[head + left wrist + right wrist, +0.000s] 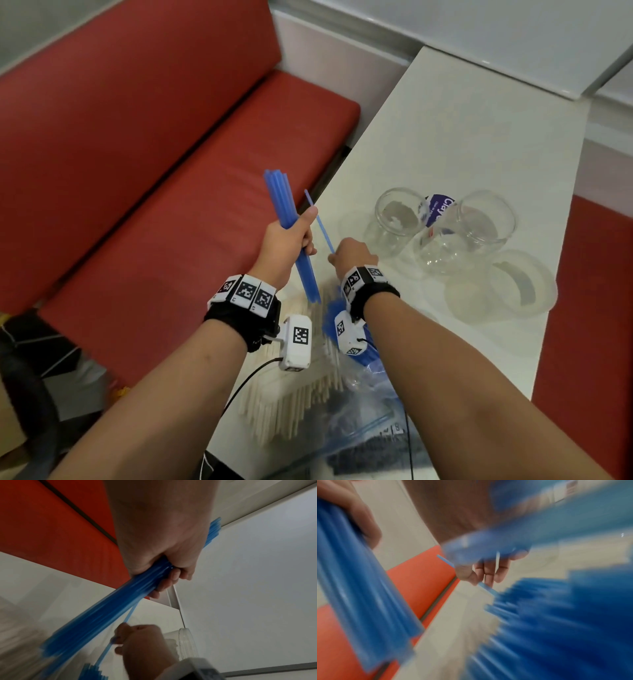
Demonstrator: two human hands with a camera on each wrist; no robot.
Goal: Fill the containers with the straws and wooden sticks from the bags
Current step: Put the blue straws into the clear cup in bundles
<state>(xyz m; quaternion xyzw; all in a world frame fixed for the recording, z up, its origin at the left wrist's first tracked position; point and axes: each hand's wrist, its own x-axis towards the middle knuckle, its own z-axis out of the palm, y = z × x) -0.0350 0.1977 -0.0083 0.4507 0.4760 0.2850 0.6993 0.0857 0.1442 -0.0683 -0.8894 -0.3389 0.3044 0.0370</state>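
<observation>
Left hand [289, 240] grips straw bundle [278, 198] — right hand [352, 255] pinches one straw [320, 224]

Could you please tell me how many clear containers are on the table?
3: left jar and middle jar side by side, third container nearer, right; more may be hidden.

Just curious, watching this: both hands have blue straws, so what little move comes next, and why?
Probably the right hand passes its single straw into the bundle of straws gripped by the left hand. The two sit close together, and the clear containers look empty.
</observation>
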